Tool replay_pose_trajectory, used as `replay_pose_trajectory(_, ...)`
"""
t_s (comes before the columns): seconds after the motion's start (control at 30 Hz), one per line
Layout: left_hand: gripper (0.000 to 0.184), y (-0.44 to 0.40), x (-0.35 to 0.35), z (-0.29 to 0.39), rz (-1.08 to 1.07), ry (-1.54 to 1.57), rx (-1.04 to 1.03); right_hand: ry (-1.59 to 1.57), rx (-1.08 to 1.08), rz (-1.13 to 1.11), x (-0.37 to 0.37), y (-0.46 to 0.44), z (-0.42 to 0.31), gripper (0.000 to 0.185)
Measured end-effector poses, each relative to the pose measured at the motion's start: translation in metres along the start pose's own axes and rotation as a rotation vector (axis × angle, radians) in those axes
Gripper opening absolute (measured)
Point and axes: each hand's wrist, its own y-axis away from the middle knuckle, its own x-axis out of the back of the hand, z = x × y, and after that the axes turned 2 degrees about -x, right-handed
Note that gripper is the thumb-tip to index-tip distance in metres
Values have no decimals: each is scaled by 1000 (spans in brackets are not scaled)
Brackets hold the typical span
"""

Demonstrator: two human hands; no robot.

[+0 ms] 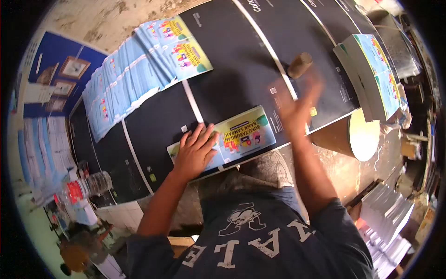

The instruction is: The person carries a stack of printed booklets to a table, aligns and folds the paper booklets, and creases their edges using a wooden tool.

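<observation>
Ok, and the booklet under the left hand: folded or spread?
Spread, printed side up: the booklet has its titled panel beside the left hand and a second panel beneath it.

Left hand [195, 151] flat; right hand [297, 104] blurred, seemingly open.

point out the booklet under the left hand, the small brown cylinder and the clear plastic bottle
Booklet [253, 137]: head view, uncovered part of its printed cover.
Brown cylinder [297, 67]: head view, its side.
Plastic bottle [98, 183]: head view, its clear side.
</observation>
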Motion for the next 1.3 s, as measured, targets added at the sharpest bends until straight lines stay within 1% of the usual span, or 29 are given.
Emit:
replay_pose_trajectory(0.03,49,0,-1,1,11,5,4,133,9,341,4,-36,25,65)
replay_pose_trajectory(0.1,49,1,-4,-3,21,11,-8,-65,-338,-69,-3,-66,76,48)
replay_pose_trajectory(0.13,49,0,-4,-4,34,2,-8,-72,-326,-62,-3,-63,85,48)
replay_pose_trajectory(0.2,47,2,-5,-5,36,39,-10,-576,-458,-232,-12,-62,94,29)
replay_pose_trajectory(0.27,46,3,-4,-6,51,45,0,-668,-574,-211,-9,-68,94,26)
replay_pose_trajectory(0.3,48,3,-3,-7,11,80,2,-748,-553,-173,-9,-66,94,18)
replay_pose_trajectory(0.33,51,2,-1,-8,-28,117,3,-860,-661,-172,2,-64,69,17)
replay_pose_trajectory(0.37,51,2,-2,-9,26,107,-17,-966,-778,-168,20,-55,32,20)
replay_pose_trajectory(0.43,50,-3,8,-9,12,118,-15,-1021,-528,-309,45,-12,-24,31)
replay_pose_trajectory(0.47,50,-5,12,-10,-12,118,-22,-902,-442,-394,60,14,-47,29)
replay_pose_trajectory(0.5,47,-7,11,-12,22,85,-37,-879,-586,-387,59,42,-65,28)
replay_pose_trajectory(0.53,47,-4,10,-13,20,93,-42,-310,-405,-572,51,69,-50,28)
replay_pose_trajectory(0.57,46,-4,12,-15,-8,121,-67,-550,-646,-586,45,88,-40,32)
replay_pose_trajectory(0.6,44,-10,14,-19,-10,141,-81,-533,-747,-638,48,83,-40,30)
replay_pose_trajectory(0.67,38,-12,7,-28,16,185,-138,-578,-785,-591,48,74,-44,28)
replay_pose_trajectory(0.7,37,-15,7,-32,6,189,-164,-570,-722,-602,50,73,-42,29)
replay_pose_trajectory(0.8,37,-22,21,-39,-75,224,-189,-642,-823,-611,52,80,-44,27)
replay_pose_trajectory(0.83,37,-24,21,-42,-77,200,-235,-750,-902,-569,50,79,-47,34)
replay_pose_trajectory(0.87,37,-24,20,-44,-78,175,-287,-736,-675,-703,51,70,-47,44)
replay_pose_trajectory(0.9,35,-22,5,-49,3,185,-296,-861,-726,-656,48,75,-54,46)
replay_pose_trajectory(0.93,35,-21,4,-50,0,195,-296,-984,-783,-607,46,75,-79,48)
replay_pose_trajectory(0.97,36,-20,5,-51,35,179,-316,-969,-702,-741,49,77,-94,39)
replay_pose_trajectory(1.0,37,-20,3,-53,70,162,-335,-742,-678,-801,54,71,-135,31)
replay_pose_trajectory(1.03,41,-20,-3,-55,41,107,-330,-708,-521,-796,43,88,-151,28)
replay_pose_trajectory(1.07,41,-22,-4,-58,40,112,-317,-675,-355,-789,30,99,-156,26)
replay_pose_trajectory(1.13,44,-20,-8,-59,30,152,-349,-333,-278,-933,10,118,-139,23)
replay_pose_trajectory(1.2,45,-16,-14,-64,36,194,-342,-365,-297,-903,7,128,-137,23)
replay_pose_trajectory(1.27,43,-21,-9,-62,56,200,-359,-336,-492,-892,12,120,-147,23)
replay_pose_trajectory(1.3,42,-17,-4,-60,71,255,-331,-463,-713,-990,15,111,-158,23)
